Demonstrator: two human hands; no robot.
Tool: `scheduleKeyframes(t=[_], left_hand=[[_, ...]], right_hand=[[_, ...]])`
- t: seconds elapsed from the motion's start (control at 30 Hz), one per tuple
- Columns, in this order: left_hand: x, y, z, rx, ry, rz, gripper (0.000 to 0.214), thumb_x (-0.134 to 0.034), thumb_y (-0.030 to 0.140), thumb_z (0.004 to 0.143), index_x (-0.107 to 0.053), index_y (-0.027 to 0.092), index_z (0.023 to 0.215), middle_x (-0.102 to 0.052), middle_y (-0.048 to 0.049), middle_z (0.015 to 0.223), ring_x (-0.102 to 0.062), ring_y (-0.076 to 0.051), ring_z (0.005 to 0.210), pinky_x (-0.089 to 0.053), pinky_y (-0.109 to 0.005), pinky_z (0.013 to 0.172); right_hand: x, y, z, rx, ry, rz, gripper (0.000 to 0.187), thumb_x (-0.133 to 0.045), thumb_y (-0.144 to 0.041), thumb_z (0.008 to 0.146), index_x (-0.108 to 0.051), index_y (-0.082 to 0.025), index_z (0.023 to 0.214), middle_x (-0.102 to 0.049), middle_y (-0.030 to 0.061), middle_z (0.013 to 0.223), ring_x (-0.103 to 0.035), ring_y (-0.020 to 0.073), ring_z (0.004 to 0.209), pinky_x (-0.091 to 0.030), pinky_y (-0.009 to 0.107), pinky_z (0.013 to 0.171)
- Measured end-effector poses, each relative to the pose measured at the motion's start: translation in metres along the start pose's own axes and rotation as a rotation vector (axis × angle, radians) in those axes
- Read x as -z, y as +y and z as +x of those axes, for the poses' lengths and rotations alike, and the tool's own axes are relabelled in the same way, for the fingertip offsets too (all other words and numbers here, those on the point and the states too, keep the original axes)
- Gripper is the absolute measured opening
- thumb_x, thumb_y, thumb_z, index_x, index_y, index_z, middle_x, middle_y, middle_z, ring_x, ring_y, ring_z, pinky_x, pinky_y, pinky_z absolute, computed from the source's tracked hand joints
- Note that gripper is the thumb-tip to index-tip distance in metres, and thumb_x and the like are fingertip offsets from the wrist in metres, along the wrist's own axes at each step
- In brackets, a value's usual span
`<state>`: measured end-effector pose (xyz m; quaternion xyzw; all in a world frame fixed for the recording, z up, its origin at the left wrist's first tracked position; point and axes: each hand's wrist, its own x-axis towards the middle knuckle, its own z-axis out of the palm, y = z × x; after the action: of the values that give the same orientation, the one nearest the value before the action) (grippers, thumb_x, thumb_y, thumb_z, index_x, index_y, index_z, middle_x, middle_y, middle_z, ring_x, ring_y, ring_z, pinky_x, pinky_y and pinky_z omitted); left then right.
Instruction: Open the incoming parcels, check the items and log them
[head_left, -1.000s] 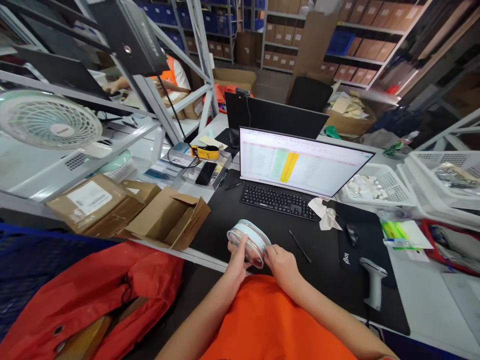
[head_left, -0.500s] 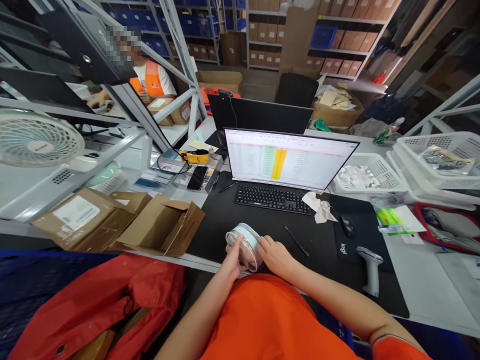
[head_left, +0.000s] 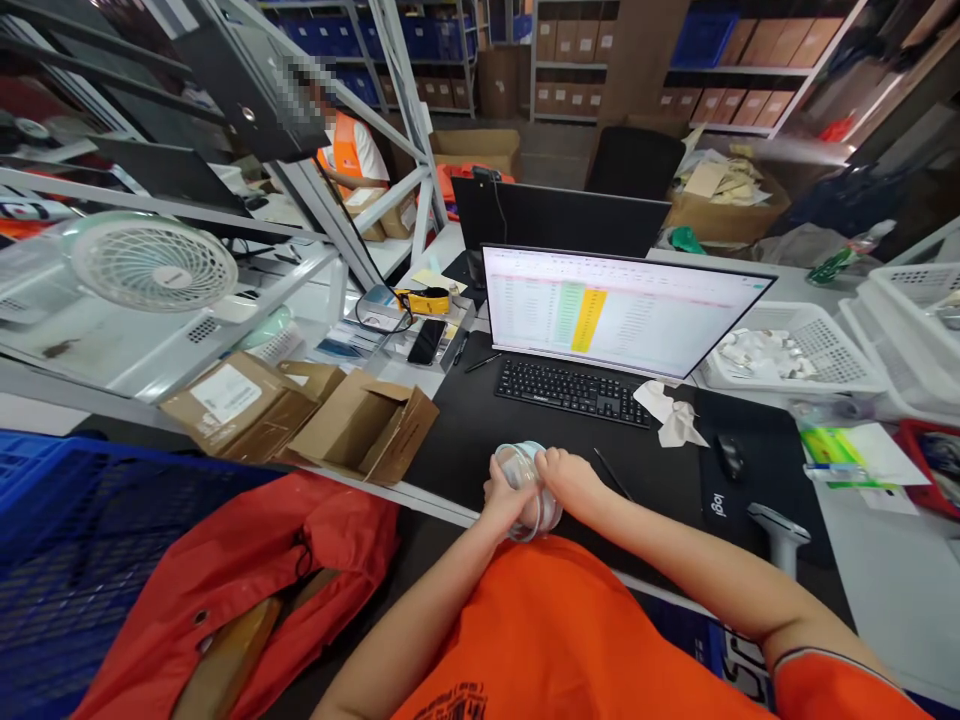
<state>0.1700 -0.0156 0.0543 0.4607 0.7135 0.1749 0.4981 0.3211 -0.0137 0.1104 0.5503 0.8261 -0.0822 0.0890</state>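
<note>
Close to my body, just over the desk's front edge, both hands hold a clear round plastic tub (head_left: 517, 462) with a pale blue part showing at its far side. My left hand (head_left: 508, 495) is closed round its left and near side. At its right rim, the fingers of my right hand (head_left: 566, 475) are bent and pressed against it. What lies inside the tub is hard to make out behind the fingers. A thin black pen (head_left: 613, 473) lies on the dark desk mat (head_left: 465, 440), right of my hands.
Ahead stand a keyboard (head_left: 574, 390) and a lit monitor (head_left: 607, 310). An open cardboard box (head_left: 360, 425) is at left, near a fan (head_left: 154, 262). Crumpled paper (head_left: 679, 425), a mouse (head_left: 729, 457) and a barcode scanner (head_left: 784, 535) lie at right. A person in an orange vest (head_left: 346, 150) sits beyond.
My view has turned left, so the desk appears shifted right. The tub has been turned in my hands, and my left hand now lies more across its near side.
</note>
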Motion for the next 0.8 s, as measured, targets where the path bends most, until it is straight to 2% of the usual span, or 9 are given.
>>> scheduleKeyframes(t=[0.07, 0.13, 0.23, 0.3, 0.4, 0.47, 0.57, 0.7, 0.8], left_hand=[[0.001, 0.0, -0.009, -0.228, -0.05, 0.156, 0.135, -0.086, 0.044, 0.047, -0.014, 0.016, 0.157, -0.039, -0.0205, 0.144, -0.037, -0.041, 0.139, -0.033, -0.049, 0.114], [0.004, -0.001, -0.017, -0.465, -0.137, 0.271, 0.137, -0.087, 0.04, 0.044, -0.013, 0.019, 0.158, -0.032, -0.0181, 0.148, -0.029, -0.04, 0.143, -0.027, -0.05, 0.118], [0.01, -0.005, -0.02, -0.613, -0.255, 0.251, 0.133, -0.086, 0.037, 0.045, -0.018, 0.023, 0.158, -0.031, -0.0156, 0.149, -0.028, -0.038, 0.143, -0.025, -0.051, 0.119], [0.013, -0.009, -0.016, -0.64, -0.252, 0.137, 0.129, -0.086, 0.034, 0.048, -0.019, 0.023, 0.157, -0.032, -0.0147, 0.149, -0.03, -0.036, 0.143, -0.024, -0.048, 0.12], [0.018, -0.018, -0.008, -0.539, -0.123, -0.071, 0.125, -0.084, 0.029, 0.052, -0.017, 0.023, 0.157, -0.032, -0.0146, 0.151, -0.031, -0.035, 0.144, -0.023, -0.047, 0.121], [0.02, -0.023, -0.004, -0.454, -0.036, -0.155, 0.125, -0.084, 0.027, 0.051, -0.017, 0.023, 0.157, -0.031, -0.0152, 0.152, -0.029, -0.035, 0.145, -0.021, -0.048, 0.122], [0.019, -0.031, -0.002, -0.416, -0.007, -0.189, 0.124, -0.083, 0.024, 0.05, -0.018, 0.023, 0.156, -0.03, -0.0154, 0.153, -0.028, -0.035, 0.146, -0.02, -0.048, 0.122], [0.014, -0.037, -0.007, -0.428, -0.102, -0.166, 0.119, -0.08, 0.025, 0.055, -0.017, 0.022, 0.155, -0.031, -0.0161, 0.151, -0.029, -0.035, 0.145, -0.022, -0.048, 0.121], [0.009, -0.037, -0.011, -0.557, -0.158, -0.059, 0.119, -0.078, 0.023, 0.056, -0.014, 0.021, 0.157, -0.029, -0.0168, 0.151, -0.028, -0.034, 0.145, -0.021, -0.047, 0.122]], right_hand=[[0.003, 0.01, 0.018, -0.034, 0.001, 0.033, 0.024, -0.034, -0.013, 0.1, -0.056, -0.009, 0.11, -0.062, 0.0183, 0.098, -0.064, 0.0265, 0.088, -0.053, 0.032, 0.068], [0.005, 0.024, 0.036, -0.018, -0.007, 0.091, 0.019, -0.043, -0.019, 0.1, -0.059, -0.01, 0.107, -0.064, 0.0161, 0.099, -0.065, 0.025, 0.089, -0.052, 0.031, 0.074], [0.009, 0.043, 0.053, 0.031, -0.024, 0.201, 0.009, -0.061, -0.023, 0.094, -0.064, -0.015, 0.094, -0.067, 0.0088, 0.091, -0.066, 0.0204, 0.086, -0.05, 0.025, 0.078], [0.013, 0.048, 0.051, -0.002, 0.009, 0.261, 0.005, -0.064, -0.021, 0.092, -0.065, -0.016, 0.091, -0.067, 0.0078, 0.09, -0.066, 0.0193, 0.086, -0.049, 0.025, 0.078], [0.008, 0.036, 0.029, -0.089, 0.135, 0.381, 0.017, -0.049, -0.019, 0.099, -0.065, -0.015, 0.104, -0.068, 0.0085, 0.097, -0.066, 0.0176, 0.088, -0.051, 0.027, 0.081], [-0.004, 0.021, 0.008, -0.119, 0.213, 0.66, 0.023, -0.043, -0.016, 0.099, -0.064, -0.015, 0.109, -0.069, 0.0064, 0.093, -0.067, 0.0157, 0.081, -0.053, 0.027, 0.078], [-0.029, -0.001, -0.018, -0.124, 0.283, 1.018, 0.033, -0.053, -0.008, 0.086, -0.064, -0.014, 0.116, -0.068, 0.0076, 0.1, -0.067, 0.0169, 0.085, -0.055, 0.028, 0.079], [-0.04, -0.01, -0.026, -0.195, 0.223, 0.837, 0.057, -0.063, -0.01, 0.079, -0.055, -0.017, 0.135, -0.062, 0.0096, 0.112, -0.064, 0.0192, 0.098, -0.052, 0.031, 0.09], [-0.034, -0.01, -0.02, -0.303, 0.085, 0.606, 0.05, -0.067, -0.016, 0.08, -0.06, -0.021, 0.129, -0.061, 0.0107, 0.117, -0.063, 0.0241, 0.1, -0.052, 0.033, 0.084]])
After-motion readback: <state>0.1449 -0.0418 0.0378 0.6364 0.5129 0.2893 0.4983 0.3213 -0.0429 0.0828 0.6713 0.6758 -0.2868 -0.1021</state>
